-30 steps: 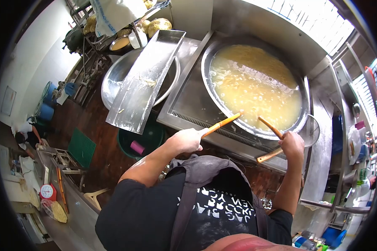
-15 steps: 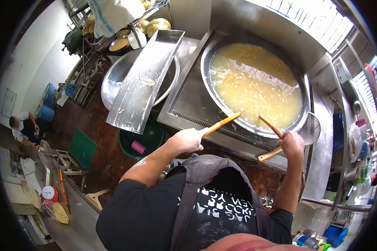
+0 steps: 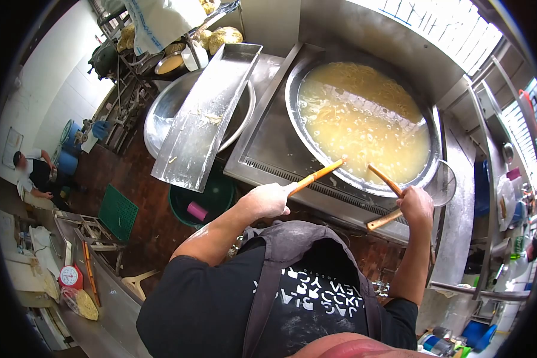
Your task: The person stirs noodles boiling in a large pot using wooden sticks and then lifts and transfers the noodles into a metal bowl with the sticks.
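Note:
My left hand (image 3: pixel 265 201) is closed around a wooden stick (image 3: pixel 319 175), whose tip reaches over the near rim of a large round pan (image 3: pixel 292 113). In my right hand (image 3: pixel 416 206) is another wooden stick (image 3: pixel 385 180), its tip above the pan's near side. Inside the pan, pale yellow noodles (image 3: pixel 346 122) lie in cloudy, bubbling liquid. A strainer (image 3: pixel 444 184) rests by the pan's right edge. Its wooden handle (image 3: pixel 383 221) passes just beneath my right hand; whether the two touch I cannot tell.
Left of the stove (image 3: pixel 262 137), a metal chute (image 3: pixel 203 119) lies across a wide steel basin (image 3: pixel 155 116). Below is a dark green tub (image 3: pixel 176 206) with a pink cup (image 3: pixel 197 209). A red scale (image 3: pixel 70 275) sits on the left counter. A person (image 3: pixel 39 176) is at the far left.
Both my hands and the sticks stay nearly still. The bubbles on the liquid have shifted slightly. The person at the far left has changed posture and appears more upright.

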The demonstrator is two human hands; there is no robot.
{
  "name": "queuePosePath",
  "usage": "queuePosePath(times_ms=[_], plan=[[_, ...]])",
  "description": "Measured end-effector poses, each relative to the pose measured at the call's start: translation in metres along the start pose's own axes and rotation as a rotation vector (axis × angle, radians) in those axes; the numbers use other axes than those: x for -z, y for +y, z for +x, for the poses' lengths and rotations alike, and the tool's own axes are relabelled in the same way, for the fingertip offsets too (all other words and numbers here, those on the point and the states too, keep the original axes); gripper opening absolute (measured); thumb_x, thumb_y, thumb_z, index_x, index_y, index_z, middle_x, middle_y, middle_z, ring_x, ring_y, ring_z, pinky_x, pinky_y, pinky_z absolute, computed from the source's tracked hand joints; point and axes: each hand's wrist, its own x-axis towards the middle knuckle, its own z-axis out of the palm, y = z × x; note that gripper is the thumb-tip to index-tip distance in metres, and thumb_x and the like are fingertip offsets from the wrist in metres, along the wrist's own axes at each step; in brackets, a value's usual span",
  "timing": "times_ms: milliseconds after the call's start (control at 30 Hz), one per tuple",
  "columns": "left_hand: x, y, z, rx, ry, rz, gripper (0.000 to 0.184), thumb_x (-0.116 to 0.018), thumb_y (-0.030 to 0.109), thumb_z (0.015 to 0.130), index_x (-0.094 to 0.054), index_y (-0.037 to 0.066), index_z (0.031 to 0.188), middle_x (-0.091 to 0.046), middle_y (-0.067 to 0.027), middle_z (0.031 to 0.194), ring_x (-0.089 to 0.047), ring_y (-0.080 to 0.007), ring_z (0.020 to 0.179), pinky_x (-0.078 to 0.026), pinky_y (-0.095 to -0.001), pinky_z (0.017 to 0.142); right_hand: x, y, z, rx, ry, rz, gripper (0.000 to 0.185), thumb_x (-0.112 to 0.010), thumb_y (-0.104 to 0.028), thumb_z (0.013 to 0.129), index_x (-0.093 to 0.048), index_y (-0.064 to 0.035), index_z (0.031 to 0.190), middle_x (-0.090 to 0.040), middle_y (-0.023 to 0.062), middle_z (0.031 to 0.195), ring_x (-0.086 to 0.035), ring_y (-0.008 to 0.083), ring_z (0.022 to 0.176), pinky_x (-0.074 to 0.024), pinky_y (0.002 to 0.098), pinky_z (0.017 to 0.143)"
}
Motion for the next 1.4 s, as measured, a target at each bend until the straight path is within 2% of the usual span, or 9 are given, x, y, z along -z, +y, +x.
queuePosePath(times_ms=[933, 1400], plan=[[0.003, 0.0, 0.007, 0.002, -0.021, 0.023, 0.08, -0.075, 0.026, 0.089, -0.031, 0.015, 0.155, -0.071, -0.0264, 0.1, -0.068, -0.0444, 0.097, -0.053, -0.0506, 0.087, 0.006, 0.012, 0.012, -0.007, -0.017, 0.024, 0.021, -0.08, -0.023, 0.081, -0.08, -0.0062, 0.093, -0.074, 0.018, 0.091, -0.073, 0.0356, 0.09, -0.0553, 0.0462, 0.084], [0.004, -0.001, 0.014, 0.016, -0.03, 0.035, 0.082, -0.075, 0.028, 0.089, -0.029, 0.018, 0.157, -0.071, -0.0267, 0.107, -0.067, -0.0446, 0.103, -0.052, -0.0509, 0.091, 0.003, 0.018, 0.015, 0.008, 0.03, 0.047, 0.021, -0.081, -0.023, 0.079, -0.08, -0.0062, 0.092, -0.074, 0.0188, 0.089, -0.072, 0.0351, 0.088, -0.0555, 0.046, 0.082]])
